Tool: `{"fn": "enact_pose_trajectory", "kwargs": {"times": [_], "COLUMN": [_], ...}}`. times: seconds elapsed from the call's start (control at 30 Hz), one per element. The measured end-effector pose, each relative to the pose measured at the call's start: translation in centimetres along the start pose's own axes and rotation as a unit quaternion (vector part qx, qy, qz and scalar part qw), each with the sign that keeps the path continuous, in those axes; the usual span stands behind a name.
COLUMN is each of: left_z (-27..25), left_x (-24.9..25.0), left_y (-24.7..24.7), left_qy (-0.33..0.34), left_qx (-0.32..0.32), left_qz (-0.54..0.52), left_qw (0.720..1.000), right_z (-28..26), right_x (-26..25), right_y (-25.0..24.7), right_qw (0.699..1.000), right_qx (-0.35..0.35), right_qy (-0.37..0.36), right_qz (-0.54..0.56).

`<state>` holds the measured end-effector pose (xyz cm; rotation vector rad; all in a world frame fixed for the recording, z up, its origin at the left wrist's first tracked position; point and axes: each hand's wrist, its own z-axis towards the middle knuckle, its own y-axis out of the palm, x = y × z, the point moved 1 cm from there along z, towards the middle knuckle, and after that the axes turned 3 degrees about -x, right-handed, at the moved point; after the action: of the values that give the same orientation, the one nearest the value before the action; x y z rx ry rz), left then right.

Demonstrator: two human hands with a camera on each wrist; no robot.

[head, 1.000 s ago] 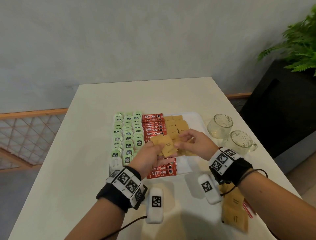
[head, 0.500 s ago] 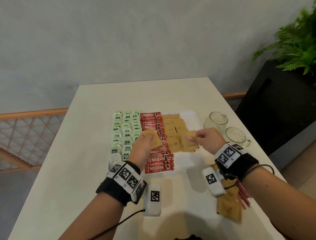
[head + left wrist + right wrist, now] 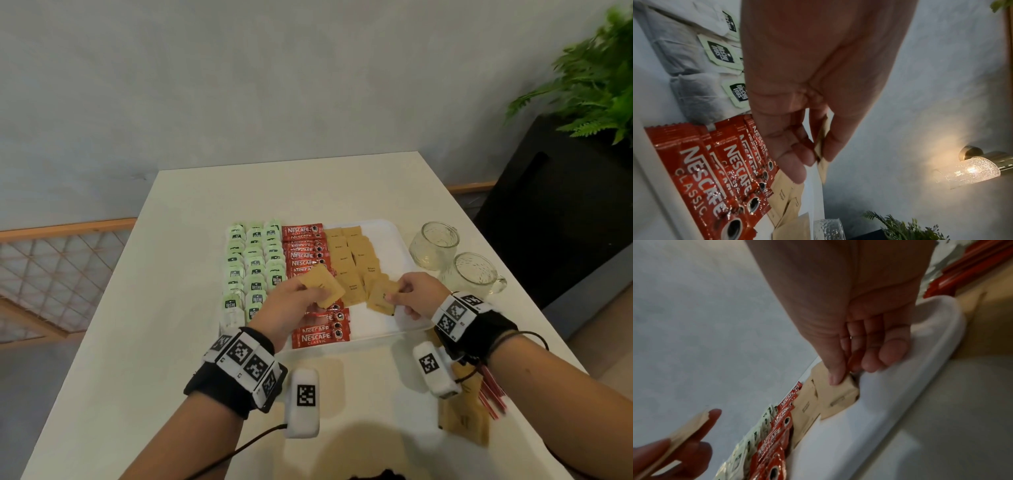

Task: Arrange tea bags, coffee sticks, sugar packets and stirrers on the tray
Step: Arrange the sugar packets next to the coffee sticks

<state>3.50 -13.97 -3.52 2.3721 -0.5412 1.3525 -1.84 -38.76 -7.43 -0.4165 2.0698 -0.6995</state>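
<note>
A white tray (image 3: pixel 394 236) holds green tea bags (image 3: pixel 255 263) on its left, red coffee sticks (image 3: pixel 305 253) in the middle and brown sugar packets (image 3: pixel 352 263) to their right. My left hand (image 3: pixel 291 305) pinches a small stack of sugar packets (image 3: pixel 323 284) above the coffee sticks; their edge (image 3: pixel 823 146) shows between thumb and fingers. My right hand (image 3: pixel 411 296) pinches one sugar packet (image 3: pixel 380 298) at the near end of the sugar column, low over the tray floor (image 3: pixel 879 402), thumb on the packet (image 3: pixel 838 394).
Two glass mugs (image 3: pixel 455 260) stand right of the tray. More sugar packets (image 3: pixel 466 421) and red stirrers (image 3: pixel 491 394) lie on the table (image 3: pixel 137 342) under my right forearm. A black cabinet (image 3: pixel 565 212) with a fern stands at the right.
My hands have parted: the right took one packet from the left hand's stack and carried it right and down to the sugar column's near end. The left hand stays over the coffee sticks.
</note>
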Motion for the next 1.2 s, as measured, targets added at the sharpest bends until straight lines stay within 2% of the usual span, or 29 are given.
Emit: {"fn": "enact_pose_trajectory", "kwargs": {"times": [0.17, 0.3, 0.47, 0.6, 0.67, 0.8, 0.87, 0.93, 1.03, 1.1, 1.2], "left_z": [0.2, 0.5, 0.9, 0.8, 0.8, 0.8, 0.9, 0.8, 1.2, 1.4, 2.0], "left_x": [-0.1, -0.3, -0.5, -0.3, -0.2, -0.2, 0.0, 0.5, 1.1, 1.3, 1.0], "left_y": [-0.1, -0.2, -0.4, -0.3, -0.2, -0.2, -0.1, 0.3, 1.6, 2.4, 3.0], "left_qy": [0.007, 0.006, 0.003, 0.009, 0.007, 0.009, 0.041, 0.087, 0.157, 0.174, 0.181], "left_qx": [-0.022, -0.015, -0.005, 0.004, 0.012, 0.012, 0.005, 0.019, 0.057, 0.074, 0.088], "left_qz": [0.036, 0.030, 0.008, -0.025, -0.026, -0.015, 0.026, 0.082, 0.150, 0.156, 0.175], "left_qw": [0.999, 0.999, 1.000, 1.000, 1.000, 1.000, 0.999, 0.993, 0.975, 0.969, 0.964], "right_z": [0.6, 0.4, 0.8, 1.2, 1.3, 1.6, 1.1, 0.0, -1.8, -2.3, -1.8], "right_x": [-0.9, -1.6, -2.2, -2.9, -3.4, -3.6, -4.3, -5.6, -7.3, -7.4, -6.0], "right_y": [-0.4, -1.0, -1.5, -1.9, -1.9, -2.1, -2.1, -1.9, -1.1, -0.5, -0.1], "right_qw": [0.998, 0.988, 0.984, 0.978, 0.971, 0.969, 0.976, 0.988, 0.984, 0.980, 0.987], "right_qx": [-0.039, -0.101, -0.053, -0.093, -0.090, -0.006, 0.028, 0.024, -0.092, -0.113, -0.060], "right_qy": [-0.007, -0.023, -0.024, -0.005, -0.007, -0.025, -0.068, -0.120, -0.148, -0.151, -0.142], "right_qz": [-0.051, -0.118, -0.167, -0.189, -0.220, -0.244, -0.206, -0.097, 0.043, 0.061, 0.040]}}
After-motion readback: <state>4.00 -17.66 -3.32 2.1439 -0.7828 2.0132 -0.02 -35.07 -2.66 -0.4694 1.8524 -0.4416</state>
